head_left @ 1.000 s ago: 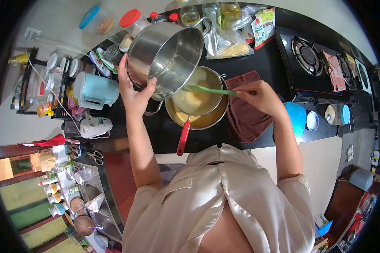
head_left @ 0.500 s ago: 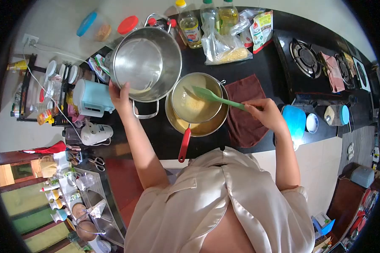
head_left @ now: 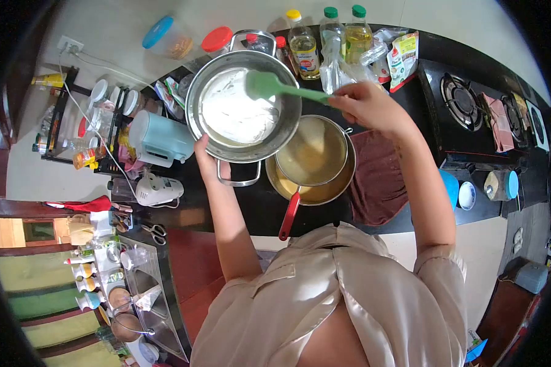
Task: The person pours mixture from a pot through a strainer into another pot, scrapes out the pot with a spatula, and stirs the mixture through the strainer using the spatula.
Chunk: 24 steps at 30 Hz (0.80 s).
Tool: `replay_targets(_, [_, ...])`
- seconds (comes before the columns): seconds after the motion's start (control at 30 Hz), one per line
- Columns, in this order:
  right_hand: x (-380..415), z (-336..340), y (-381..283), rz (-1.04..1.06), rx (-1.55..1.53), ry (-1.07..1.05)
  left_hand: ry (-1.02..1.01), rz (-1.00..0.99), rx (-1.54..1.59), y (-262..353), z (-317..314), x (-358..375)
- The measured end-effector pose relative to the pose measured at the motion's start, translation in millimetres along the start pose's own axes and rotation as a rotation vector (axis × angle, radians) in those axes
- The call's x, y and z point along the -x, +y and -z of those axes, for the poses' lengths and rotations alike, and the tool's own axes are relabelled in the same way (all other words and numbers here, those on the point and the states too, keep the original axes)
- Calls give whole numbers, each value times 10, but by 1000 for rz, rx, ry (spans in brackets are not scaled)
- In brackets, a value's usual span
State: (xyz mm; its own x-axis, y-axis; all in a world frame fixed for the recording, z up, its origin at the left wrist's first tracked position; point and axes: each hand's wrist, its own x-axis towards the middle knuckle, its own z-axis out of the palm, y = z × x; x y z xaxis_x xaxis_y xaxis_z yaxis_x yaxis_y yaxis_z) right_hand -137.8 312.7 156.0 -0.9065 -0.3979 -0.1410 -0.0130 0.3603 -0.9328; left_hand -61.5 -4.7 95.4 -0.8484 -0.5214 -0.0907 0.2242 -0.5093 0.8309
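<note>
Head view: left hand (head_left: 210, 164) is gripping the pot (head_left: 251, 153), at ten o'clock from the strainer (head_left: 312, 137); right hand's fingers are pinching the spatula (head_left: 264, 85). A slipping one-handed grip could be tipping the pot.

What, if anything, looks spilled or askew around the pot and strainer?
Nothing stands out: the strainer rests on the bowl, the left hand holds the pot, and the right hand holds the green spatula. No spill shows on the visible counter; the brown cloth is only wrinkled.
</note>
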Motion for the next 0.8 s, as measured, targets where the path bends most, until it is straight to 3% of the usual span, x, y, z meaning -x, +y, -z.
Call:
replay_targets(0.13, [-287,27,-429,255,455,148,-116,-85,-99,-108,252,-165])
replay_targets(0.27, [-197,-276,-1107,387,689,-23,-181,-117,-159,-54,93,-73])
replay_targets(0.4, [203,-398,-1348,523,952,3,-207,-40,-6,-82,123,-147])
replay_targets(0.47, [238,-199,-1302,638,957,234,-240,-37,-22,-26,128,-156])
replay_targets(0.5, [230,-119,-1383,580,857,331,-265,-32,-44,2,113,-112])
replay_targets(0.57, [87,-114,-1375,787,765,376,-232,-38,-84,32,53,-79])
replay_targets(0.63, [246,-323,-1437,1156,932,467,-327,-24,-93,41,-7,-82])
replay_targets(0.7, [446,-604,-1620,891,1015,22,-378,-20,-92,12,-54,-89])
replay_targets(0.8, [537,-603,-1455,863,936,-166,-353,35,-44,-19,10,-107])
